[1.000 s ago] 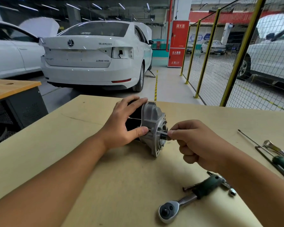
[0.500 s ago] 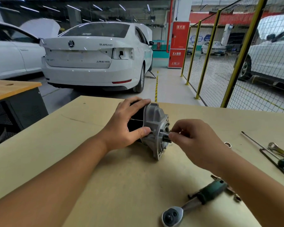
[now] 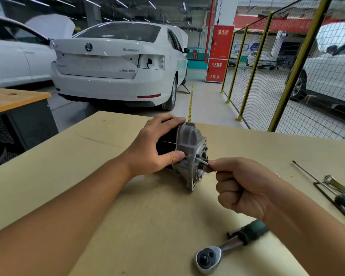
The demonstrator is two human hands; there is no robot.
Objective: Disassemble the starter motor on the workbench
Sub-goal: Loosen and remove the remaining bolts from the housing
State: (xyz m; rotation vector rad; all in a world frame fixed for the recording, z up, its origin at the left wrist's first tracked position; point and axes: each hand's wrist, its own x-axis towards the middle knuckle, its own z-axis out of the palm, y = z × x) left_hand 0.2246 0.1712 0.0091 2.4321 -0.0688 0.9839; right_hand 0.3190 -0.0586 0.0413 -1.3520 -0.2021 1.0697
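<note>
- The starter motor (image 3: 189, 154) lies on its side near the middle of the surface (image 3: 88, 166), its grey cast nose housing turned toward the right hand and its dark body toward the left.
- The left hand (image 3: 153, 148) wraps the dark body from behind, thumb pressed against the housing's edge; this grip is clenched on the motor and steadies it.
- The right hand (image 3: 245, 186) pinches a thin metal rod (image 3: 202, 160), most likely a long through-bolt, that slants out of the housing's face; the other fingers are curled under.
- To do this step well, as I judge it: draw the rod straight along its own line, not sideways, so it does not bind in its bore, and keep the left hand firm so the motor does not roll.
- A ratchet wrench (image 3: 223, 250) with a green handle lies near the front edge, below the right wrist.
- At the right edge lie a green-handled screwdriver (image 3: 327, 193) and a spanner (image 3: 339, 186), well apart from the motor.
</note>
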